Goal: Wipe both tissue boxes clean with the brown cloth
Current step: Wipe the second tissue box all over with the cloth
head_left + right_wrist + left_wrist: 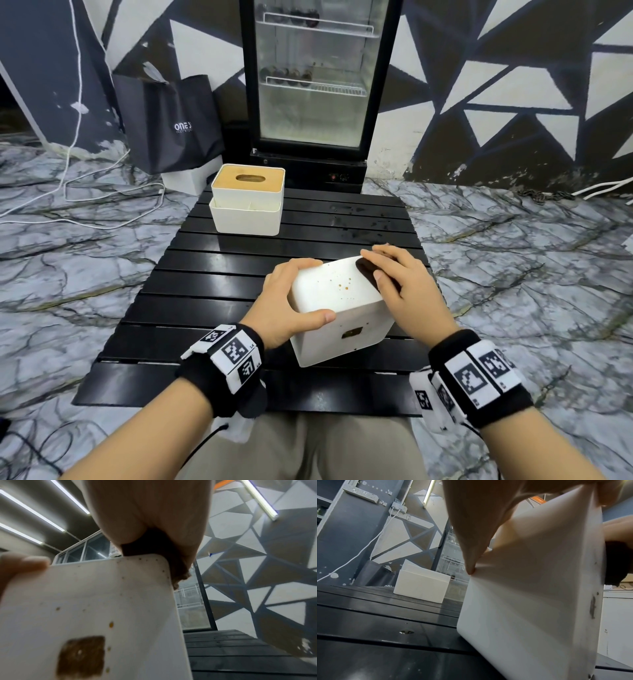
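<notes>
A white tissue box (337, 308) stands tilted on the black slatted table (212, 284), speckled with small orange-brown spots, with a brown square mark (81, 657) on its near face. My left hand (291, 301) grips its left side, thumb across the near edge and fingers (471, 555) on the far side. My right hand (394, 274) presses the brown cloth (368, 270) onto the box's upper right edge; the cloth (154, 550) is mostly hidden under the palm. A second white tissue box (247, 202) with a wooden lid stands at the table's far left.
A glass-door fridge (315, 85) stands just behind the table. A black shopping bag (168, 123) and white cables (113, 192) lie on the marble floor at the far left. Wet patches (359, 222) show on the far right slats.
</notes>
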Demonstrator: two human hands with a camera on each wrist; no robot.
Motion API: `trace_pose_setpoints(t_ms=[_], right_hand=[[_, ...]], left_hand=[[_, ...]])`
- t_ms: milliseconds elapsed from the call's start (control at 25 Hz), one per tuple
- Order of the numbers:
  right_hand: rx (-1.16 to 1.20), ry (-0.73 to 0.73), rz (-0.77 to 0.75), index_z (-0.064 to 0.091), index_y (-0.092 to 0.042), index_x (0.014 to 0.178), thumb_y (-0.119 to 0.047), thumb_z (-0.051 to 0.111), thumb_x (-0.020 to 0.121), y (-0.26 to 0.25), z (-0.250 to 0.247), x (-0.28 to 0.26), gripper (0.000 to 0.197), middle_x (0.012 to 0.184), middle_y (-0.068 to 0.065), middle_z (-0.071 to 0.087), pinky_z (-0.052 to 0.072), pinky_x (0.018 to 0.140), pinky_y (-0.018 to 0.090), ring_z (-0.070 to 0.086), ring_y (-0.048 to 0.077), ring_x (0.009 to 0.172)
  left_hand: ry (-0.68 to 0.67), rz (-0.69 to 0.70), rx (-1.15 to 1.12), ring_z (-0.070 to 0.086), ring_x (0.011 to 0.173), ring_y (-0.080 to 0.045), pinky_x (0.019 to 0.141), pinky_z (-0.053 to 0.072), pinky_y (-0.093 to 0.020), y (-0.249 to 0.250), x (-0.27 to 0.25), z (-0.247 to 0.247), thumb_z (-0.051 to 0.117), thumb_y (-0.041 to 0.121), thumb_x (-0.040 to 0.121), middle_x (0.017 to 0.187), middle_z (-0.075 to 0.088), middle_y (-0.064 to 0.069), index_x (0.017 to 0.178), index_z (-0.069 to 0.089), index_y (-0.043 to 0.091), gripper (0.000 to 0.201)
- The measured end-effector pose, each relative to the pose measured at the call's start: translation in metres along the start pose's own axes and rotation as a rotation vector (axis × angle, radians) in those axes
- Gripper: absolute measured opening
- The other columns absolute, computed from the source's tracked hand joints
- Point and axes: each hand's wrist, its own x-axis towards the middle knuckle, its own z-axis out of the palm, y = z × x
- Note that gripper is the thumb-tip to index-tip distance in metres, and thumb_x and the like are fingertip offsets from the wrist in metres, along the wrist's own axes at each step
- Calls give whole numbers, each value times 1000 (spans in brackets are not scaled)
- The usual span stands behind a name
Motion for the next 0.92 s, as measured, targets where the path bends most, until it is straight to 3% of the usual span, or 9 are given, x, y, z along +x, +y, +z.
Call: trace_pose_setpoints(t_ms=[160, 280, 360, 600, 680, 760, 920], right_hand=[[-112, 4, 31, 54, -25, 125, -16, 41, 93, -6, 8, 17, 35, 131, -2, 49, 31, 98, 27, 42, 26, 116], [-281, 45, -106, 57, -21, 121, -23, 32, 89, -23, 20, 12, 41, 121, 2, 59, 41, 94, 36, 49, 30, 109], [-305, 57, -170, 59, -20, 118, -24, 32, 86, -30, 24, 3, 42, 116, 3, 62, 46, 88, 37, 53, 29, 103], [-208, -7, -42, 52, -24, 127, -22, 35, 93, -12, 8, 6, 38, 131, -2, 51, 31, 101, 30, 38, 23, 122], [-229, 22, -19, 54, -23, 125, -25, 30, 92, -17, 14, 12, 41, 128, 0, 54, 34, 100, 33, 42, 27, 119], [-250, 39, -88, 58, -20, 121, -28, 25, 87, -30, 23, 11, 48, 121, 2, 59, 40, 95, 36, 49, 28, 111], [-187, -3, -136, 56, -24, 122, -29, 28, 86, -37, 24, -5, 46, 123, -2, 57, 35, 96, 27, 47, 19, 113]], left_hand=[[17, 4, -2, 37, 121, -13, 103, 34, -30, 2, 0, 3, 68, 57, 46, 120, 39, 24, 98, 39, 72, 61], [45, 24, 23, 36, 122, -11, 106, 33, -32, 0, 0, 5, 68, 58, 47, 122, 41, 20, 100, 38, 71, 62], [45, 28, 31, 36, 123, -10, 106, 33, -32, -1, 0, 4, 67, 59, 48, 123, 42, 18, 101, 37, 72, 62], [73, 29, 20, 36, 122, -12, 105, 33, -31, -4, 0, 6, 67, 59, 48, 122, 40, 22, 107, 41, 58, 65], [84, 25, 18, 37, 122, -13, 106, 34, -32, -4, 1, 8, 67, 59, 47, 121, 39, 24, 107, 41, 58, 65], [88, 27, 27, 37, 122, -13, 106, 34, -33, -3, 2, 9, 66, 59, 48, 122, 40, 23, 107, 40, 59, 65], [113, 36, 23, 38, 123, -12, 105, 35, -32, -5, 1, 9, 67, 59, 49, 123, 45, 15, 111, 42, 56, 67]])
